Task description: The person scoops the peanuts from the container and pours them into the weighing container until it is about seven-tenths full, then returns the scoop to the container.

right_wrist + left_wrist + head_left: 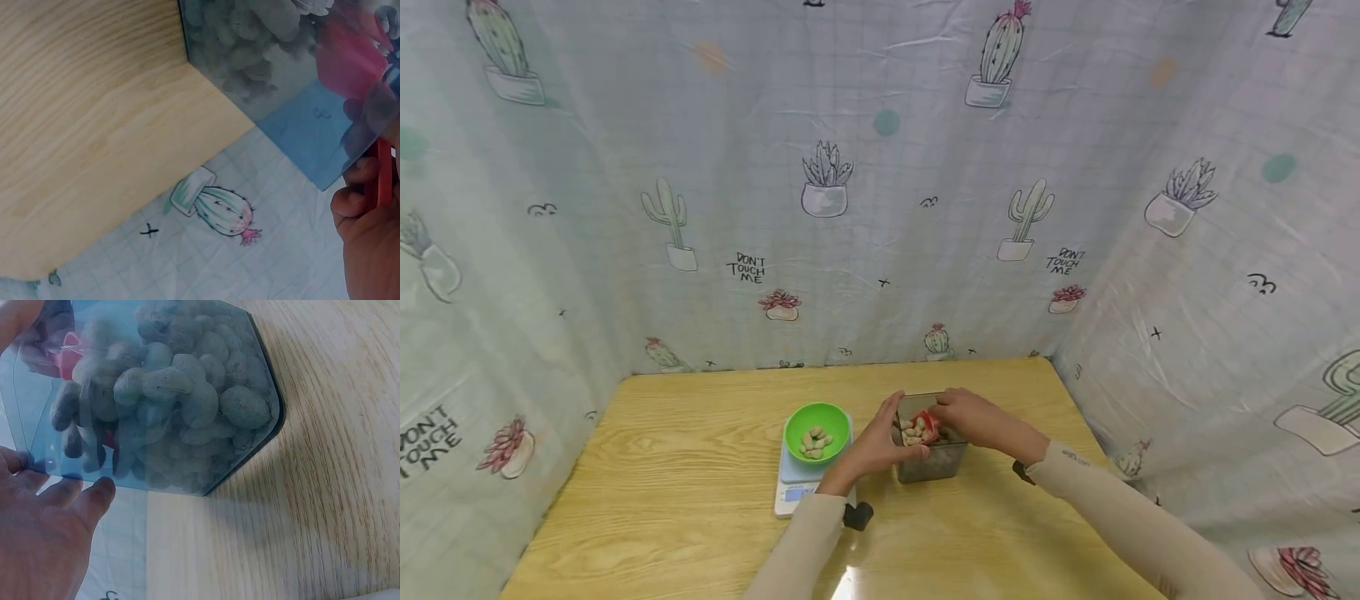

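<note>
A see-through plastic container (929,468) of unshelled peanuts (199,403) stands on the table. My left hand (877,442) grips its left side, with the fingers at the rim in the left wrist view. Reaching over the right side, my right hand (973,417) holds a red scoop (929,423) by its handle, and the scoop's bowl is down inside the container. Peanuts lie at the scoop; how many it carries is hard to tell. Through the wall in the right wrist view, the scoop (350,65) looks pinkish.
Left of the container, a green bowl (796,418) with several peanuts (815,444) sits on a white kitchen scale (782,497). The wooden table (685,467) meets a cactus-print curtain (880,250) at the back and sides.
</note>
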`<action>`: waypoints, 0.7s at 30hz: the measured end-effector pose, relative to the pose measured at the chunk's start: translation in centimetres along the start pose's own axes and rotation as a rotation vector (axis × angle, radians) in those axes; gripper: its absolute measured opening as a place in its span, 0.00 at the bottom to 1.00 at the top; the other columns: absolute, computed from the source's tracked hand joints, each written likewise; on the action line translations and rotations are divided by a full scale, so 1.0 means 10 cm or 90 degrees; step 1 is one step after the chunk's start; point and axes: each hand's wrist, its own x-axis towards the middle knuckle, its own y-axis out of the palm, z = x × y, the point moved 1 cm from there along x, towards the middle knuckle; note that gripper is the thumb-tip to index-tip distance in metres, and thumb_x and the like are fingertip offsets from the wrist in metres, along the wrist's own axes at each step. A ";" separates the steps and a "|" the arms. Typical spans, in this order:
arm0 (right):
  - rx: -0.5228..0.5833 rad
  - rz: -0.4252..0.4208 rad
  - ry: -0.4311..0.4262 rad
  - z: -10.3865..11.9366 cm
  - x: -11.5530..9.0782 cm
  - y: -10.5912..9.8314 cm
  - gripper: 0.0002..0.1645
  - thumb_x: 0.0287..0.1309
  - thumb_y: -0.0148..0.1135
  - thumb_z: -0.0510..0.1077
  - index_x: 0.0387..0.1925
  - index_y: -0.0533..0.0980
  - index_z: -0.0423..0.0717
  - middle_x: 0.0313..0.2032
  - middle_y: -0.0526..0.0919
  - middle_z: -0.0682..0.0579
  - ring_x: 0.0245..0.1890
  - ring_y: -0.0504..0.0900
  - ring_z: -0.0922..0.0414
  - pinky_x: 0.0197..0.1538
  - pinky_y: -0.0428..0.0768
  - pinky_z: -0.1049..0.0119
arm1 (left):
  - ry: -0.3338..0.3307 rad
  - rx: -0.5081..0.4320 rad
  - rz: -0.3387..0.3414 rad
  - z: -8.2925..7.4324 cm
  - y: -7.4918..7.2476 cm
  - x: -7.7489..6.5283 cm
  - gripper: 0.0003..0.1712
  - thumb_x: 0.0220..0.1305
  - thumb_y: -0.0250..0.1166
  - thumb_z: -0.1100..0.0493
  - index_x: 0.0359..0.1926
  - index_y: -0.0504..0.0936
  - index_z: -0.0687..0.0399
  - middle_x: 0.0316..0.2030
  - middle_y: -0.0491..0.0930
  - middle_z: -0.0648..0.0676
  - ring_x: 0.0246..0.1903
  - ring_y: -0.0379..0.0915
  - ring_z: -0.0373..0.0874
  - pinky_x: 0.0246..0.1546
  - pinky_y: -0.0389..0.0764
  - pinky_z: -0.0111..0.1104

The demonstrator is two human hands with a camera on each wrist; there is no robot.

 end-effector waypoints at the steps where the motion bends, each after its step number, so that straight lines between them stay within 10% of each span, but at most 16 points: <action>1: -0.002 -0.003 0.000 0.00 0.00 0.01 0.08 0.61 0.66 0.40 0.42 0.83 0.49 0.31 0.78 0.56 0.29 0.72 0.61 0.35 0.74 0.67 | 0.001 0.000 -0.002 0.00 0.00 0.00 0.64 0.52 0.71 0.32 0.78 0.38 0.32 0.79 0.39 0.52 0.75 0.48 0.58 0.67 0.64 0.56; 14: 0.141 -0.052 0.084 0.00 -0.15 0.02 0.10 0.66 0.61 0.42 0.45 0.83 0.45 0.33 0.79 0.54 0.31 0.76 0.60 0.34 0.76 0.68 | -0.005 0.003 0.002 -0.01 -0.04 -0.01 0.64 0.51 0.70 0.31 0.78 0.38 0.29 0.79 0.40 0.50 0.75 0.50 0.56 0.66 0.66 0.55; 21: 0.086 -0.062 0.090 0.03 -0.15 0.05 0.09 0.65 0.61 0.44 0.45 0.82 0.48 0.34 0.78 0.55 0.31 0.73 0.61 0.35 0.75 0.69 | -0.010 0.006 0.004 -0.02 -0.04 -0.01 0.64 0.51 0.71 0.31 0.78 0.38 0.30 0.79 0.41 0.51 0.74 0.51 0.57 0.66 0.67 0.55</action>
